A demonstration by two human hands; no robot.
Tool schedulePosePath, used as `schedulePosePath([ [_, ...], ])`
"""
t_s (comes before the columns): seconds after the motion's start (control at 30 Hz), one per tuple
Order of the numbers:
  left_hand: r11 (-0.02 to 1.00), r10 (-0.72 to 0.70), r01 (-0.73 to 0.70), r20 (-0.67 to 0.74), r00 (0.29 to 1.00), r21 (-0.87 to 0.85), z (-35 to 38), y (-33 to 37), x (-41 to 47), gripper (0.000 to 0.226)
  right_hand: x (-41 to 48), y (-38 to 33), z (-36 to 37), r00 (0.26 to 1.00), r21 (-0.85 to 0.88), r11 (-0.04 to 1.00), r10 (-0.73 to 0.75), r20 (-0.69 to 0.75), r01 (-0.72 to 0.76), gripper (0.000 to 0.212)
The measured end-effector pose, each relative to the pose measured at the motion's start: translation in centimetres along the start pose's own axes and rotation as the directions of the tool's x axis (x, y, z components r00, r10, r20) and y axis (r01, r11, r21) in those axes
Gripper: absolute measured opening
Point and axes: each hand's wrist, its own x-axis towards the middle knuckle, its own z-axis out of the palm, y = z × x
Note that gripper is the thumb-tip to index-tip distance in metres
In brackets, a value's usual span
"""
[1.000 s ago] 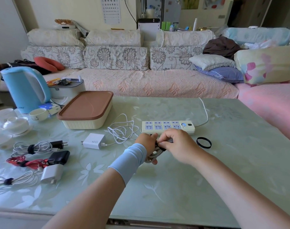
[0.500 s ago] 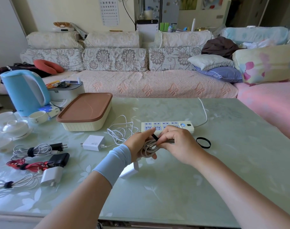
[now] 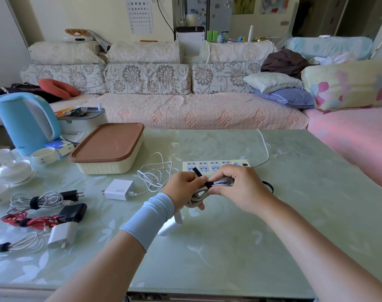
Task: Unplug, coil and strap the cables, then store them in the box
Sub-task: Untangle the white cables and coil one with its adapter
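My left hand (image 3: 183,185) grips a coiled grey-white cable (image 3: 196,198) above the table, just in front of the power strip (image 3: 216,166). A black strap (image 3: 202,178) runs across the coil, its free end sticking up between my hands. My right hand (image 3: 236,186) holds the coil's right side, fingers curled over it. The cable's white charger (image 3: 170,226) hangs below my left wrist. A cream box with a brown lid (image 3: 108,148) stands shut at the back left. A loose white cable (image 3: 157,173) with a white adapter (image 3: 120,189) lies beside it.
Three strapped cables with chargers (image 3: 44,201) (image 3: 42,220) (image 3: 33,241) lie at the left. A blue kettle (image 3: 24,123), cups and saucers (image 3: 13,171) crowd the far left. A spare black strap loop (image 3: 269,186) lies right of my right hand. The strip's cord (image 3: 265,149) runs to the far edge.
The hands lifted the coil slightly and the black strap came round it, its end now standing up. The white charger came into view, hanging under my left wrist.
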Motion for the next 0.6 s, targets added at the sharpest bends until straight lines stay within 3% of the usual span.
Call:
schedulePosePath([
  [0.1,0.999,0.022,-0.02,-0.032,0.999,0.051,0.3,0.1,0.0,0.036,0.0,-0.1,-0.1,0.998,-0.066,0.996,-0.058,0.031,0.06,0.012],
  [0.3,0.973,0.054,-0.047,-0.022,0.998,0.224,0.9,0.7,-0.1,0.036,0.1,-0.5,-0.6,0.997,-0.191,0.982,0.027,0.078,-0.012,0.009],
  [0.4,0.952,0.061,-0.053,-0.017,0.998,0.301,1.4,0.8,0.0,0.037,0.0,-0.3,-0.2,0.994,-0.321,0.943,-0.066,0.083,0.089,0.018],
  [0.5,0.961,0.034,-0.021,-0.04,0.999,0.276,1.6,0.9,0.2,0.035,-0.1,0.0,0.6,0.985,-0.431,0.892,-0.17,-0.036,0.139,0.017],
  [0.6,0.97,-0.018,0.03,-0.051,0.999,0.24,1.6,0.9,0.2,0.031,-0.3,0.0,1.8,0.93,-0.576,0.782,-0.355,-0.096,0.239,0.019],
])
